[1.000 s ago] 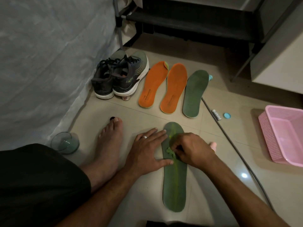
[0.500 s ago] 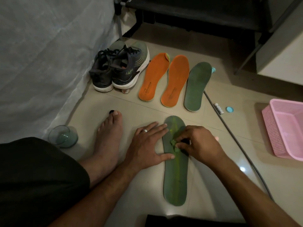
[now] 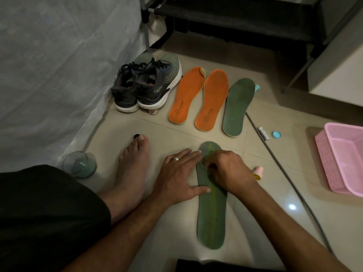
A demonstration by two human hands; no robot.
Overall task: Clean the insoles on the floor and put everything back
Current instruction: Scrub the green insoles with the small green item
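Observation:
A green insole (image 3: 211, 213) lies lengthwise on the tiled floor in front of me. My left hand (image 3: 179, 176) presses flat on the floor and the insole's left edge, fingers spread, a ring on one finger. My right hand (image 3: 227, 169) is curled over the insole's toe end and grips a small green scrubbing piece (image 3: 208, 160), mostly hidden under the fingers. Further back lie two orange insoles (image 3: 186, 95) (image 3: 213, 99) and a second green insole (image 3: 237, 107), side by side. A pair of dark sneakers (image 3: 147, 85) stands left of them.
My bare foot (image 3: 131, 173) rests left of my hands. A glass cup (image 3: 79, 164) lies on its side by the grey sheet. A pink basket (image 3: 341, 160) stands at right. A small tube (image 3: 264, 133), blue cap (image 3: 276, 134), pink bottle (image 3: 257, 172) and grey cable (image 3: 284, 173) lie nearby.
My right hand has moved up the insole toward its toe end with the scrubbing piece. My left hand stays pressed in place.

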